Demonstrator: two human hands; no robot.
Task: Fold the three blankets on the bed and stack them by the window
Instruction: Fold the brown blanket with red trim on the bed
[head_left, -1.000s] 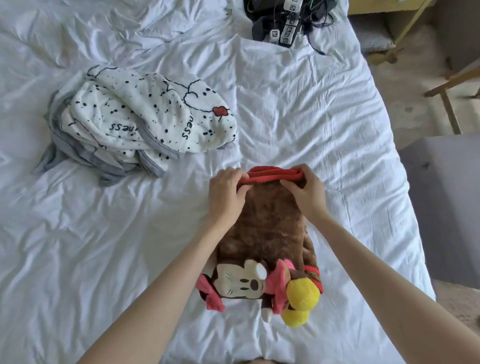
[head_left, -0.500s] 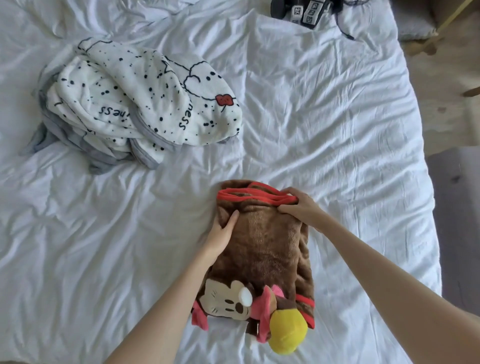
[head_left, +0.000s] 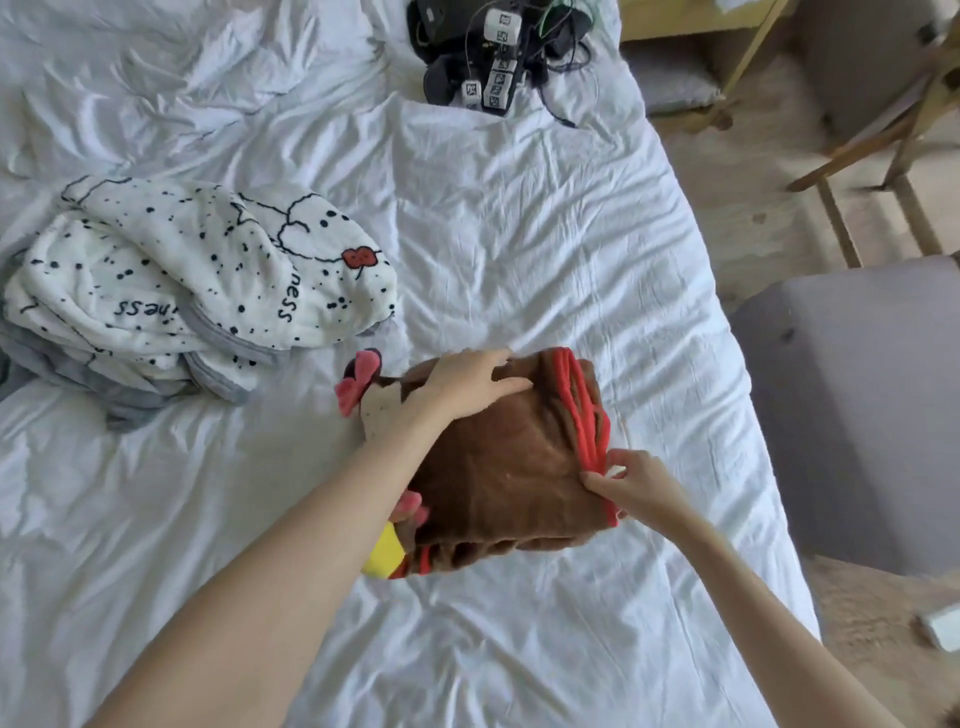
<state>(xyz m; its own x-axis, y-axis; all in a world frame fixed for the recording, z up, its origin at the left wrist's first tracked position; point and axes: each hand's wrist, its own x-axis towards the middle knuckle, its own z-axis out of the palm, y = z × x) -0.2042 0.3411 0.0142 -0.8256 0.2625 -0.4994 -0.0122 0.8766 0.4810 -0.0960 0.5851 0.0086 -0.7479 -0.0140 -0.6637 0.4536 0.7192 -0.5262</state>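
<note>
Head view: my left hand (head_left: 467, 384) presses flat, fingers straight, on the folded brown blanket (head_left: 509, 483). My right hand (head_left: 641, 488) pinches its red-trimmed edge. A plush mouse face pokes out under my left wrist. The spotted white blanket (head_left: 197, 291) lies crumpled left of my fingers.

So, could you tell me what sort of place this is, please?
Most likely a home bedroom: a bed with rumpled white sheets fills the view, a spotted blanket and a brown blanket are on it, and wooden furniture legs stand beside it.
</note>
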